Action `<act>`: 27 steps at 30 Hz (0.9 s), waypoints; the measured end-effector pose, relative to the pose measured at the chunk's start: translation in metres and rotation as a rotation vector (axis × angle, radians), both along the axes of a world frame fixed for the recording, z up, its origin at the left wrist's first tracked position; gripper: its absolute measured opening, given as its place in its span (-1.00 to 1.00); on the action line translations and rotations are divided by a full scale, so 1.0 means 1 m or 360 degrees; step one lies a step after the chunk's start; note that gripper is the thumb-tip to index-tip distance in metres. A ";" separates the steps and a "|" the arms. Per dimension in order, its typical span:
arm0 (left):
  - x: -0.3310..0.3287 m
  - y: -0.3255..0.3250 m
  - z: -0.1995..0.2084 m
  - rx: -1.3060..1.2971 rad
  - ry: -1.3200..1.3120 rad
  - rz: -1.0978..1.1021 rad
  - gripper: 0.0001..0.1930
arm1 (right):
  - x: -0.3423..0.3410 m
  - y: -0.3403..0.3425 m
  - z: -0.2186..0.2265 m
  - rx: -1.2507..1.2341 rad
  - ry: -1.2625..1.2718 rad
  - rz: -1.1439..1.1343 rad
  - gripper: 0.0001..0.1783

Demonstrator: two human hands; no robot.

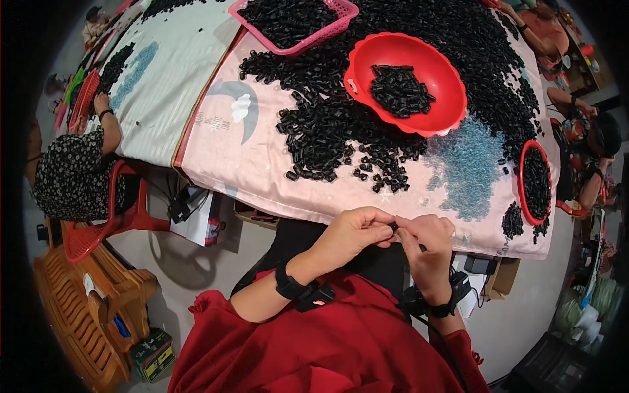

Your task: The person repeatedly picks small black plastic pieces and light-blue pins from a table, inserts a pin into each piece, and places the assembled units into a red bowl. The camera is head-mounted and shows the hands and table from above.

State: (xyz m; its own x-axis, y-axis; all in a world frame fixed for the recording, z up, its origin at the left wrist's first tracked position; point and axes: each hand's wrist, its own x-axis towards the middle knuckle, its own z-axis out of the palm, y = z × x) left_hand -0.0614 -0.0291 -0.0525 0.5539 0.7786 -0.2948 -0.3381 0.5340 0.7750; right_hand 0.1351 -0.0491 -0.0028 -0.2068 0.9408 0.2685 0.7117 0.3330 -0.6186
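Observation:
My left hand (359,234) and my right hand (428,243) meet just off the near table edge, fingertips pinched together. Between them shows a bit of a small black plastic piece (394,226), mostly hidden by the fingers. Beyond my hands, a wide spread of like black plastic pieces (314,141) covers much of the pink tablecloth (262,187). A heap of tiny bluish, thin parts (466,171) lies past my right hand. In the red scalloped bowl (449,85) sits a small pile of the black pieces.
A pink basket (341,29) full of black pieces stands at the far side. At the right edge is a red oval tray (524,187) of them. People sit at left and right. A red chair (98,239) and wooden bench (82,308) stand left.

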 end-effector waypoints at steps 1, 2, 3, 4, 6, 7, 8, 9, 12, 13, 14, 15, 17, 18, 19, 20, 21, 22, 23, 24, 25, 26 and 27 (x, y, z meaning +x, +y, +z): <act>-0.001 0.000 0.002 0.0006 0.0032 -0.0005 -0.70 | 0.000 0.000 0.000 0.0022 -0.0027 0.0041 -0.75; -0.002 0.000 0.000 -0.0003 0.0046 -0.0012 -0.70 | 0.001 0.000 0.000 0.0043 -0.0053 0.0082 -0.76; -0.002 0.000 -0.003 -0.0009 0.0057 -0.0018 -0.70 | 0.003 0.003 0.000 0.0016 -0.0010 0.0043 -0.78; -0.002 0.000 -0.005 -0.0015 0.0069 -0.0023 -0.70 | 0.006 0.007 -0.001 -0.0012 0.0033 0.0004 -0.80; -0.002 -0.001 -0.004 0.0008 0.0012 -0.0016 -0.71 | 0.012 0.020 -0.011 -0.0080 0.0075 -0.0136 -0.81; -0.001 0.001 -0.003 0.0023 -0.0023 -0.0026 -0.71 | 0.015 0.030 -0.019 -0.0117 0.0064 -0.0254 -0.80; -0.001 0.001 -0.002 0.0027 -0.0013 -0.0035 -0.72 | 0.017 0.038 -0.029 -0.0154 0.0053 -0.0370 -0.79; 0.001 0.002 -0.003 0.0036 0.0000 -0.0049 -0.72 | 0.019 0.044 -0.046 0.0084 -0.0083 -0.0360 -0.83; -0.001 0.001 -0.005 0.0091 0.0062 -0.0065 -0.74 | 0.008 0.054 -0.054 0.0323 -0.0517 -0.0326 -0.84; -0.002 0.001 -0.006 0.0115 0.0084 -0.0074 -0.74 | 0.006 0.055 -0.055 0.0340 -0.0560 -0.0300 -0.84; -0.003 0.001 -0.005 0.0132 0.0118 -0.0081 -0.74 | 0.005 0.055 -0.055 0.0358 -0.0603 -0.0278 -0.84; -0.004 0.001 -0.006 0.0144 0.0156 -0.0080 -0.74 | 0.004 0.055 -0.055 0.0372 -0.0642 -0.0246 -0.84; -0.006 0.000 -0.005 0.0116 0.0154 -0.0067 -0.74 | 0.005 0.052 -0.054 0.0236 -0.0461 -0.0274 -0.83; -0.007 0.001 -0.004 0.0073 0.0112 -0.0057 -0.74 | 0.006 0.048 -0.052 0.0166 -0.0373 -0.0290 -0.82; -0.007 0.001 -0.003 0.0030 0.0070 -0.0047 -0.74 | 0.007 0.045 -0.050 -0.0037 -0.0105 -0.0355 -0.82; -0.007 0.002 -0.002 -0.0001 0.0034 -0.0048 -0.74 | 0.008 0.042 -0.046 -0.0239 0.0165 -0.0418 -0.81; -0.008 0.002 -0.001 -0.0033 -0.0005 -0.0047 -0.73 | 0.009 0.037 -0.041 -0.0440 0.0433 -0.0479 -0.81; -0.008 0.003 -0.001 -0.0064 -0.0042 -0.0047 -0.73 | 0.009 0.034 -0.032 -0.0388 0.0435 -0.0397 -0.82; -0.007 0.002 -0.001 -0.0050 -0.0033 -0.0034 -0.73 | 0.009 0.030 -0.020 -0.0336 0.0435 -0.0317 -0.83; -0.006 0.001 -0.002 -0.0034 -0.0022 -0.0024 -0.73 | 0.008 0.025 -0.011 -0.0282 0.0437 -0.0238 -0.82; -0.005 0.000 -0.002 -0.0018 -0.0012 -0.0014 -0.72 | 0.008 0.021 -0.004 -0.0284 0.0399 -0.0227 -0.81; -0.004 0.000 -0.001 0.0009 0.0017 0.0005 -0.72 | 0.007 0.015 0.001 -0.0285 0.0359 -0.0215 -0.80; -0.003 0.000 0.001 0.0034 0.0052 0.0027 -0.72 | 0.006 0.012 0.005 -0.0290 0.0325 -0.0199 -0.80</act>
